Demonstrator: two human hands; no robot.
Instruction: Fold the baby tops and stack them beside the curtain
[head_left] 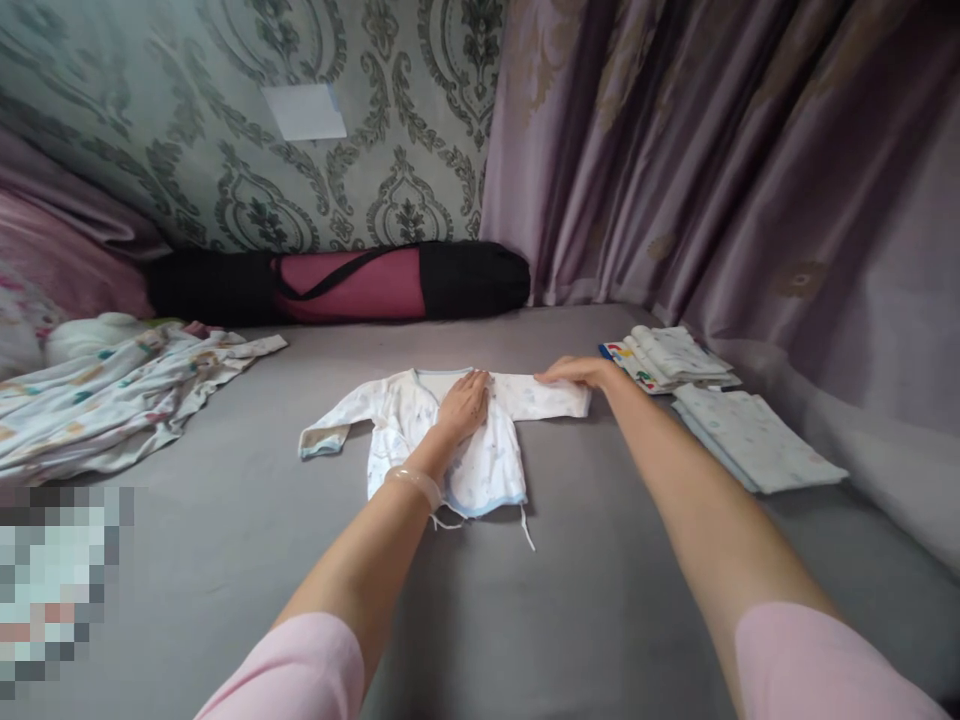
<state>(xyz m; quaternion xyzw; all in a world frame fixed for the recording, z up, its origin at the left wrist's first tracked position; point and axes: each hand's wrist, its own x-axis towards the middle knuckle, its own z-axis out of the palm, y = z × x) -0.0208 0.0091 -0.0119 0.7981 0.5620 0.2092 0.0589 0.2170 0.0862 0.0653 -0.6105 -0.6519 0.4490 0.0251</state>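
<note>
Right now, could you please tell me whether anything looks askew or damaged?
The tie-front baby top lies lopsided: its sleeve on the left bends down, while the other sleeve, at the right hand, extends nearly straight. Nothing looks damaged.

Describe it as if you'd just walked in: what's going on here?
A person's left hand lies flat on a small white shirt, spread on a grey sheet with its sleeves out. The right hand is at the sleeve on the right. Folded cloths lie farther right, loose clothes to the left.
</note>
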